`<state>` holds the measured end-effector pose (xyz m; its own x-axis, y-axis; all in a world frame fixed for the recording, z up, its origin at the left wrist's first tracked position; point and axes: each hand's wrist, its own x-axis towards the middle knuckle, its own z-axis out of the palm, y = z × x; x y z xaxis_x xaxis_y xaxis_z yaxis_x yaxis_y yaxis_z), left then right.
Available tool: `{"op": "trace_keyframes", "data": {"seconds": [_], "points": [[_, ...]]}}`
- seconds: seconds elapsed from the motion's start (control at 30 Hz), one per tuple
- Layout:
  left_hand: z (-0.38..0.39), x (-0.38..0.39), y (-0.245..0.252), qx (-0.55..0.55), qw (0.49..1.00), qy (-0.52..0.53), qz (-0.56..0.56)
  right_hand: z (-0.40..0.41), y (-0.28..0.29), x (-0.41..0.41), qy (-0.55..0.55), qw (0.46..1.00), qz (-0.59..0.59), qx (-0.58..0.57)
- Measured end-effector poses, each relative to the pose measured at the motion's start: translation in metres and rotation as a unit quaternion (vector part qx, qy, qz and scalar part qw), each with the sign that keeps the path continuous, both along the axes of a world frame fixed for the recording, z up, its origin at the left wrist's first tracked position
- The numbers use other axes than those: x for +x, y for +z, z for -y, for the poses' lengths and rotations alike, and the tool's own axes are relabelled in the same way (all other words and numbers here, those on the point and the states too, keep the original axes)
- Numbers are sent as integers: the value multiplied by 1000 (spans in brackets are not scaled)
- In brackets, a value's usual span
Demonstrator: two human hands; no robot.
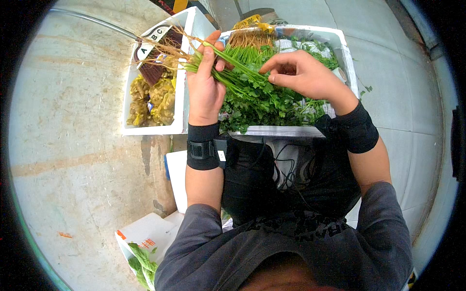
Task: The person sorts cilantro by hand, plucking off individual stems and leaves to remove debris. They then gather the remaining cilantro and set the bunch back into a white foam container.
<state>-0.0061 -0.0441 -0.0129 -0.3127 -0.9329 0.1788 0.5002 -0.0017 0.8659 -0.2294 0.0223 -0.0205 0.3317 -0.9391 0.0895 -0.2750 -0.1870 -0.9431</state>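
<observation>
My left hand point(207, 80) grips a bunch of coriander point(233, 82) by the base of its stems. Pale, stringy roots point(164, 51) stick out to the left, past my thumb. One thicker stem lies apart across the top of the bunch, slanting toward my right hand point(302, 74). That hand hovers over the leaves with thumb and forefinger slightly apart, the forefinger tip close to the stem's end. Beneath both hands stands a white foam box point(346, 54) of leafy greens. At its far side, more coriander point(251, 43) lies with roots pointing away.
Left of it, another foam box point(180, 98) holds yellow mesh bags point(160, 98) of knobbly produce. A brush head point(151, 69) with dark red bristles and a metal pole point(94, 23) rests over it. Lower left, leafy greens point(143, 263) poke from a white box point(145, 229). Cables point(287, 163) hang between my legs.
</observation>
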Motion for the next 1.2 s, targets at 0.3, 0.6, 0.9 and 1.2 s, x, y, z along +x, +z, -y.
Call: {"op": "trace_keyframes", "data": {"seconds": [0.3,0.6,0.9,1.2], "points": [[5,6,-5,-1,1000,-24,-19,-1,5,-6,4,998,64,20],[-4,-10,-4,-30,998,26,51,2,-9,-7,-15,1000,-13,13],[-12,-28,-12,33,998,10,44,0,-12,22,-82,992,80,-54],[-6,-23,-15,115,984,-118,-66,1,-5,22,-132,990,32,-48]]}}
